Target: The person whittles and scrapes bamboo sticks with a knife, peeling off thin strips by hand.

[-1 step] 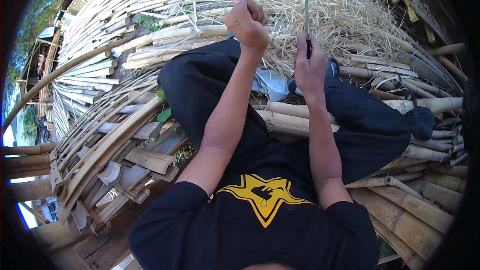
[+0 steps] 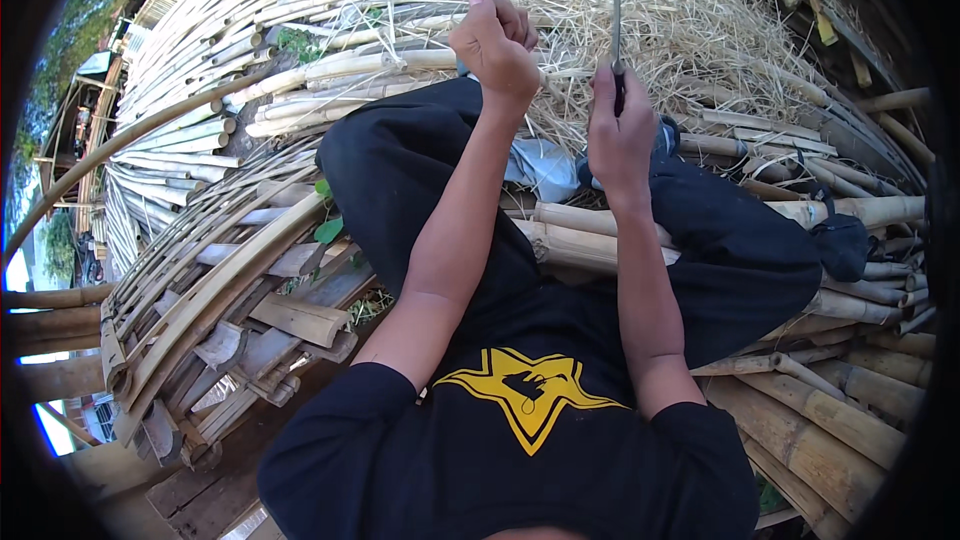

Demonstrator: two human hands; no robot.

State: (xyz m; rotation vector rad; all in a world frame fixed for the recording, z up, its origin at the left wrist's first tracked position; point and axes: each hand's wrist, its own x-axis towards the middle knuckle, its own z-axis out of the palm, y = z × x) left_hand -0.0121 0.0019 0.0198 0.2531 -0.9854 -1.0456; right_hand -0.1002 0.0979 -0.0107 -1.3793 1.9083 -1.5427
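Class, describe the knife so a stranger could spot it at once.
Find the pale shavings at the top, right of centre. Before them, the right hand grips the knife by its black handle. Its straight grey blade stands out against the tangled shavings.

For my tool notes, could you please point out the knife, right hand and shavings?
Knife (image 2: 617, 20): head view, on its blade.
Right hand (image 2: 620, 145): head view, on its back.
Shavings (image 2: 690, 30): head view, middle of the heap.

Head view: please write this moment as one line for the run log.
left hand: closed, contents unclear | right hand: holds knife, pointing forward | around: straw-like strips, bamboo poles
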